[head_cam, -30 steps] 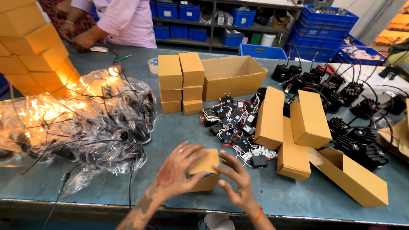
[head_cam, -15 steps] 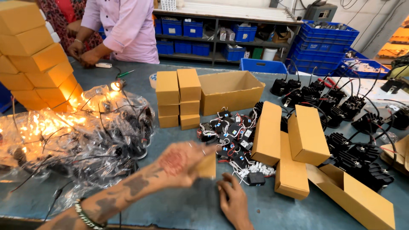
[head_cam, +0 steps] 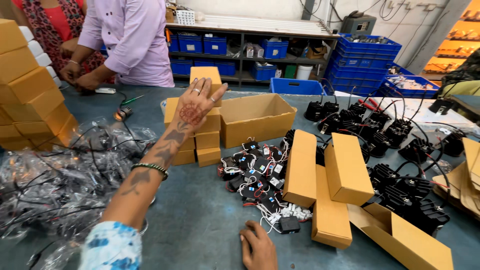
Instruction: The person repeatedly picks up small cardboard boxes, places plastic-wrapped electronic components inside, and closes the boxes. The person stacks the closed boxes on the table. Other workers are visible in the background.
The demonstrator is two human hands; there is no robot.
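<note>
Head view: a grey-blue counter (head_cam: 200,220) fills the frame. At upper centre, the left hand (head_cam: 197,102), fingers spread, presses a small closed cardboard box (head_cam: 205,75) onto the box stack (head_cam: 197,137). The right hand (head_cam: 260,247) rests open and empty at bottom centre.

White wall (head_cam: 250,7) behind; metal shelving (head_cam: 240,37) with blue bins (head_cam: 215,45); stacked blue crates (head_cam: 367,60).
</note>
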